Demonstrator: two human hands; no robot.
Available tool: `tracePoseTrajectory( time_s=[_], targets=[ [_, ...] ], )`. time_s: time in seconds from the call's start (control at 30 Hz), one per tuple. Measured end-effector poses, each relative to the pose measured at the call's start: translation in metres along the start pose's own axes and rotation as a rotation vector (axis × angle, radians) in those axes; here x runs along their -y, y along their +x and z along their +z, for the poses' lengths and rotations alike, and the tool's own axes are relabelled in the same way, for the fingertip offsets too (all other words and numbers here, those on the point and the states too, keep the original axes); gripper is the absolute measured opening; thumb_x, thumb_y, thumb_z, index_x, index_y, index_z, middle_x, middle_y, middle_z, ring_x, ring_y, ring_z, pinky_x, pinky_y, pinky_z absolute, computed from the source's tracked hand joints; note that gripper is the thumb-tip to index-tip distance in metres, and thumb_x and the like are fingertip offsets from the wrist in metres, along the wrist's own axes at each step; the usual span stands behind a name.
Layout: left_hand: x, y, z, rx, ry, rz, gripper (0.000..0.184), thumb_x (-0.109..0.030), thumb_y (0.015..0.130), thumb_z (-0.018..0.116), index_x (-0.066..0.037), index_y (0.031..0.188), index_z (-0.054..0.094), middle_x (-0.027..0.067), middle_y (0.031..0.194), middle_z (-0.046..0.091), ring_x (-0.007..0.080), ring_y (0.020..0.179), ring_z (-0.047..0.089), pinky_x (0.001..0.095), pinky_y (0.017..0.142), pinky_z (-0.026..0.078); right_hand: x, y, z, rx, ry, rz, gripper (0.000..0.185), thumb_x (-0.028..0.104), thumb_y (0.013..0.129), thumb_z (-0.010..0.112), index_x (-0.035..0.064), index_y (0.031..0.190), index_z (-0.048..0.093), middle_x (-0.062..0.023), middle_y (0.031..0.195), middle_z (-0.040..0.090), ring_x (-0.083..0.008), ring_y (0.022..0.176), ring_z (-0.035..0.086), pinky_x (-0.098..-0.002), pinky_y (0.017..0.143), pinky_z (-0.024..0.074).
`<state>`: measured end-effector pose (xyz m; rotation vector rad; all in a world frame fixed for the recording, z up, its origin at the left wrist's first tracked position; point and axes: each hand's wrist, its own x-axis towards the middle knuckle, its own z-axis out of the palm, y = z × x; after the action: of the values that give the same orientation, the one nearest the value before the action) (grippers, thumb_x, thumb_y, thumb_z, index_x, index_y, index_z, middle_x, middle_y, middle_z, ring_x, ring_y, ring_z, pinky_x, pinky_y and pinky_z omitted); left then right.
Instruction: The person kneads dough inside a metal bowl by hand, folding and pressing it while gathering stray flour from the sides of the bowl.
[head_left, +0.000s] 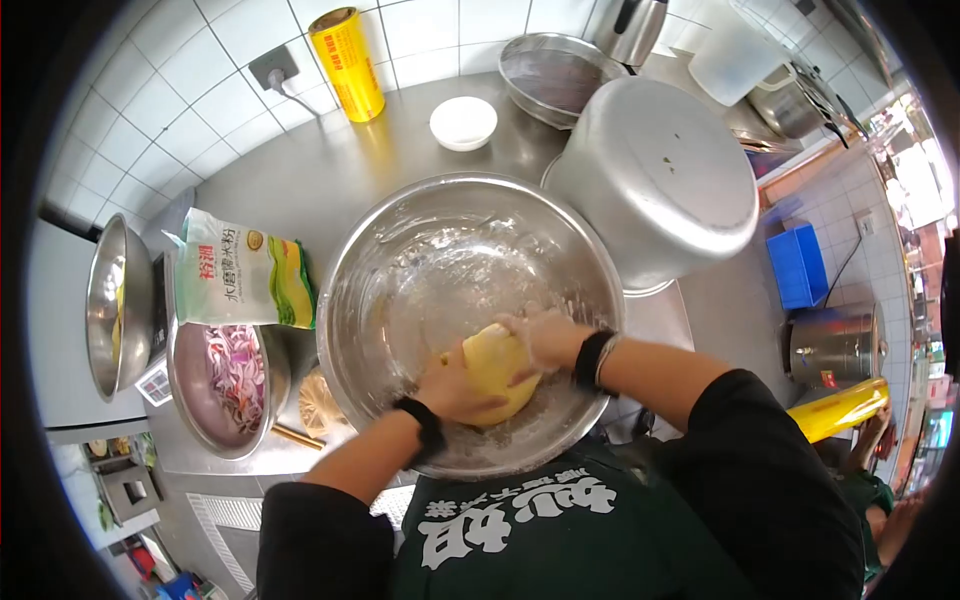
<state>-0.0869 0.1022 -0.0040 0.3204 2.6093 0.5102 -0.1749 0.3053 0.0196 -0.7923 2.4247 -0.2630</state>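
Note:
A pale yellow lump of dough (494,362) lies low in a wide steel bowl (395,235). My left hand (455,390) holds the dough from its left side, with the fingers curved around its lower part. From the right, my right hand (543,340) grips the same lump, and its fingers look dusted with white residue. Both palms are hidden. Smears and wet-looking streaks coat the bowl's inner wall.
Left of the bowl stand a bag of rice flour (250,275) and a steel pot of sliced onions (270,400). Behind are a yellow roll (347,65), a small white bowl (463,123) and a strainer (558,75). An upturned pot (660,180) crowds the right.

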Motion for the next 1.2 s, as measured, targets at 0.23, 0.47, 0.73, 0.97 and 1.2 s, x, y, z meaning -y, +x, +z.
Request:
tracePoseTrajectory(
  time_s=[0.23,0.47,0.73,0.97,1.2],
  targets=[
    [-0.009,0.030,-0.001,0.022,-0.169,-0.299,0.074,-0.042,0.067,0.078,-0.003,0.119,0.042,0.0236,0.110,0.052,0.0407,0.098,0.056,0.0430,0.083,0.048,0.017,0.023,0.027,-0.100,-0.040,0.035,0.056,0.030,0.078,0.066,0.0117,0.127,0.045,-0.0189,0.107,0.055,-0.0394,0.091,0.058,-0.0451,0.073,0.0499],
    [0.004,0.045,0.014,-0.066,-0.294,-0.317,0.057,-0.029,0.072,0.075,-0.003,0.114,0.047,0.0207,0.096,0.058,0.0391,0.092,0.058,0.0457,0.079,0.048,-0.003,0.053,0.052,-0.215,0.085,0.002,0.030,0.016,0.087,0.047,0.0049,0.115,0.050,-0.0195,0.086,0.062,-0.0363,0.077,0.061,-0.0426,0.068,0.0499],
    [-0.029,0.003,-0.077,-0.263,-0.211,-0.094,0.057,-0.032,0.070,0.075,-0.006,0.114,0.049,0.0194,0.092,0.058,0.0372,0.092,0.056,0.0423,0.080,0.046,0.030,-0.009,-0.059,-0.303,0.086,-0.109,0.063,0.027,0.069,0.072,0.0033,0.121,0.045,-0.0211,0.093,0.060,-0.0375,0.095,0.058,-0.0414,0.077,0.0493],
    [-0.039,-0.025,-0.043,-0.038,-0.244,0.178,0.041,-0.028,0.076,0.069,-0.003,0.103,0.051,0.0222,0.088,0.057,0.0397,0.081,0.057,0.0436,0.075,0.048,0.004,-0.052,-0.029,0.096,0.013,-0.239,0.052,0.031,0.075,0.067,0.0070,0.117,0.047,-0.0224,0.101,0.053,-0.0406,0.087,0.058,-0.0451,0.075,0.0479],
    [-0.037,0.005,0.026,0.232,-0.195,0.118,0.016,-0.016,0.084,0.053,-0.003,0.093,0.055,0.0221,0.084,0.063,0.0375,0.078,0.063,0.0448,0.069,0.050,0.018,-0.031,0.051,0.112,-0.382,-0.319,0.022,0.019,0.083,0.050,0.0083,0.096,0.065,-0.0130,0.088,0.061,-0.0273,0.079,0.063,-0.0394,0.063,0.0490]
  ],
)
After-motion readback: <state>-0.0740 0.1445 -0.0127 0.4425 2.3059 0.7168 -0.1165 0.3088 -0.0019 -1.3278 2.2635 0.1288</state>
